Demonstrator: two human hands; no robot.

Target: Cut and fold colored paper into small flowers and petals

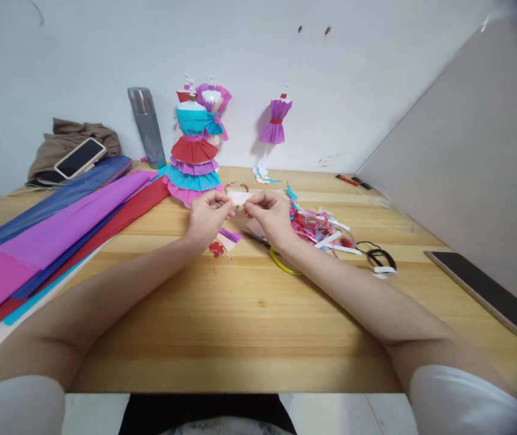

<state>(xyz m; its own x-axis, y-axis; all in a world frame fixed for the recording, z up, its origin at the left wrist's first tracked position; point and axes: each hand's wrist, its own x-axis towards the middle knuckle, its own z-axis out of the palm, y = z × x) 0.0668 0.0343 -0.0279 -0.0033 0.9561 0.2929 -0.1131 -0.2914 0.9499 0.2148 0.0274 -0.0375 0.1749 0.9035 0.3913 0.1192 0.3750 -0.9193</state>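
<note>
A small white strip (239, 198) is stretched between my two hands above the wooden table (240, 314). My left hand (208, 217) pinches its left end, and my right hand (271, 216) pinches the right end. Behind the strip lies a round tape roll (235, 186), partly covered. Yellow-handled scissors (283, 263) lie beneath my right wrist, partly hidden by the forearm. Close to my left hand are small purple and cream paper pieces (229, 237) and a red paper flower (216, 248).
Mini dress forms in crepe paper (194, 148) and a purple one (278, 121) stand behind. Coloured paper sheets (59, 232), a bottle (147, 127) and a phone (80, 158) are left. Paper scraps (315, 225), a black cord (382, 258) and a tablet (485, 290) are right.
</note>
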